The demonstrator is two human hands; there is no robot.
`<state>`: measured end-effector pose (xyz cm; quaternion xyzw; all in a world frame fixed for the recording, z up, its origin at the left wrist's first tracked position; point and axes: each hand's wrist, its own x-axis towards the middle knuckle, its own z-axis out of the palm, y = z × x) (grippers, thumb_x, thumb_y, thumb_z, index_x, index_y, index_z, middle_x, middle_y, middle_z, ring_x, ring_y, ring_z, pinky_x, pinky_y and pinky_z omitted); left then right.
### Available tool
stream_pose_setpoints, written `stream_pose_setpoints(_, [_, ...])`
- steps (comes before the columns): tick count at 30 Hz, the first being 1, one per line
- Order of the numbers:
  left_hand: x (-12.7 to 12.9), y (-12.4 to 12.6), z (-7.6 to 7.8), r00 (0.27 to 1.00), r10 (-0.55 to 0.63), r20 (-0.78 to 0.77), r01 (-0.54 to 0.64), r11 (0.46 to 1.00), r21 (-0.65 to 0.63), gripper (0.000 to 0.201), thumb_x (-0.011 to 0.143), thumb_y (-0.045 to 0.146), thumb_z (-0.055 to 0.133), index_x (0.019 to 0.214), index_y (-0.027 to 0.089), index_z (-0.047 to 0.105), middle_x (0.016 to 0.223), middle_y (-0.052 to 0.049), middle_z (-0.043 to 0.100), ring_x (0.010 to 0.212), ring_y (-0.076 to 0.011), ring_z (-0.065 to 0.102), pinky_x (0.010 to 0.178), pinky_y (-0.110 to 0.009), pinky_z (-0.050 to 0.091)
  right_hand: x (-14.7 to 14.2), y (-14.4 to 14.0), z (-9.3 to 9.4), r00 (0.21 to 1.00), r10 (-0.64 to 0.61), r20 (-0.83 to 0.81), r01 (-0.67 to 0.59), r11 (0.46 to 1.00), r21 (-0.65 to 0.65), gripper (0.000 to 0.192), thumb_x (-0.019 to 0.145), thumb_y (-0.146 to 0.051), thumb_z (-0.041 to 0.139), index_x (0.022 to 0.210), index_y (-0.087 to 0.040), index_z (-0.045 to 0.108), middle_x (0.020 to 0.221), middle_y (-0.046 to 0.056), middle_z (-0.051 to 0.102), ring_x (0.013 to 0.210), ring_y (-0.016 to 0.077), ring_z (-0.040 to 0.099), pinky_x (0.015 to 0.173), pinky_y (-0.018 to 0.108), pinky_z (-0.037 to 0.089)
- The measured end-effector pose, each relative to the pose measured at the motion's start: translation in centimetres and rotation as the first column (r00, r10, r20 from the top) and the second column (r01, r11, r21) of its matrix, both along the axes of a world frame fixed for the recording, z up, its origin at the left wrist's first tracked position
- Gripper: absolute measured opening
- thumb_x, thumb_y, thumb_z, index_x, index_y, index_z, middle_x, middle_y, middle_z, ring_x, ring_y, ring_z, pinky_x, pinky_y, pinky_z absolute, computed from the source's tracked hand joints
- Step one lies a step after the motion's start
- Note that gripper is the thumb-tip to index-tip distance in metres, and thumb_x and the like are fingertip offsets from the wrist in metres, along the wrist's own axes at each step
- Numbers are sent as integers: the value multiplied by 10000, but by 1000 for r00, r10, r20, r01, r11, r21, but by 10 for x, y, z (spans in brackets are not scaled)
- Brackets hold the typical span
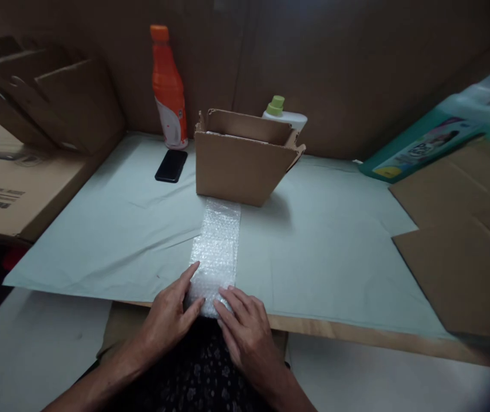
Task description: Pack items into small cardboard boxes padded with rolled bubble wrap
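A strip of clear bubble wrap (217, 246) lies lengthwise on the covered table, its near end folded into a thicker layer at the front edge. My left hand (170, 312) holds the left side of this near end, thumb and index finger apart on the wrap. On the right side, my right hand (247, 329) has its bent fingers pressed onto the same end. Whether anything is inside the folded part, I cannot tell. The far end of the strip meets the base of an open cardboard box (236, 169).
Behind stand an orange bottle (168, 91) and a white bottle (285, 119) with a green cap. A black phone (171, 166) lies left of the box. A green liquid bottle (425, 149) and cardboard sheets (463, 274) are at right. Large cartons (8, 189) stand at left.
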<state>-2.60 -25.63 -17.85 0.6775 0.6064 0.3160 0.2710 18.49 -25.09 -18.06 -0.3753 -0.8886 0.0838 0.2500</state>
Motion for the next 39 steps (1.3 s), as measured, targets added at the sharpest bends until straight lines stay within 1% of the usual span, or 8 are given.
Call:
stream_pose_setpoints(5, [-13, -5, 12, 984, -67, -165, 115, 945, 305, 603, 918, 267, 633, 1477, 217, 412, 1259, -151, 615, 1140, -264, 624, 918, -418, 569, 1, 11, 7, 999, 39, -6, -39, 999, 3, 309, 928, -33, 482, 1142, -178, 651, 1293, 84, 702, 1237, 282, 583, 954, 458, 462])
stream_pose_setpoints(9, [-19, -10, 18, 945, -154, -289, 262, 885, 384, 489, 900, 187, 643, 1374, 171, 522, 1358, -184, 559, 1254, -300, 543, 1000, -461, 521, 1, 15, 18, 995, 94, -25, -96, 993, -65, 293, 932, -26, 456, 1117, -157, 641, 1246, 103, 713, 1172, 259, 614, 954, 435, 459])
stream_pose_setpoints(16, [-10, 2, 3, 983, -160, -89, 180, 938, 298, 273, 965, 167, 555, 1235, 189, 586, 947, -56, 711, 863, -191, 651, 762, -331, 561, -1, 34, 22, 978, -58, -202, -27, 919, -394, 169, 995, -170, 496, 1059, -209, 647, 958, 32, 748, 862, 183, 684, 794, 336, 533])
stream_pose_setpoints(20, [-4, 20, 0, 995, -85, -50, 92, 979, 181, 287, 975, 219, 545, 1258, 194, 587, 1009, -58, 717, 867, -185, 678, 772, -329, 571, 2, 42, 19, 953, -152, -264, 114, 981, -154, 181, 971, -204, 560, 1142, -206, 622, 1143, 93, 715, 1041, 231, 668, 875, 389, 530])
stream_pose_setpoints(23, [0, 31, -3, 992, -60, -108, 78, 982, 170, 294, 977, 228, 524, 1261, 192, 592, 1083, -82, 688, 917, -207, 677, 796, -356, 573, 3, 39, 14, 983, -75, -170, 83, 996, 42, 240, 929, -190, 616, 1168, -209, 621, 1222, 122, 687, 1134, 286, 624, 933, 470, 488])
stream_pose_setpoints(29, [-6, 26, 1, 982, -97, -165, 149, 927, 343, 393, 933, 306, 629, 1302, 190, 561, 1205, -129, 629, 1106, -277, 594, 926, -460, 525, 5, 38, 12, 992, -19, -127, 3, 992, -122, 275, 939, -149, 591, 1207, -203, 622, 1128, 91, 746, 1022, 255, 668, 909, 462, 486])
stream_pose_setpoints(34, [-13, 15, 7, 973, -221, -71, 232, 935, 268, 388, 952, 205, 566, 1337, 214, 515, 1111, -85, 681, 1018, -230, 613, 878, -418, 520, 7, 41, 23, 984, -44, -171, -32, 909, -415, 242, 946, -238, 616, 1183, -215, 664, 1026, 47, 776, 891, 213, 685, 844, 400, 521])
stream_pose_setpoints(39, [-2, 32, -2, 987, -80, -141, 110, 969, 220, 294, 987, 272, 527, 1262, 183, 579, 1058, -92, 700, 939, -235, 631, 838, -425, 530, 8, 41, 18, 975, -159, -155, 134, 978, -161, 285, 974, -285, 570, 1235, -200, 644, 1171, 120, 710, 1048, 271, 639, 894, 458, 494])
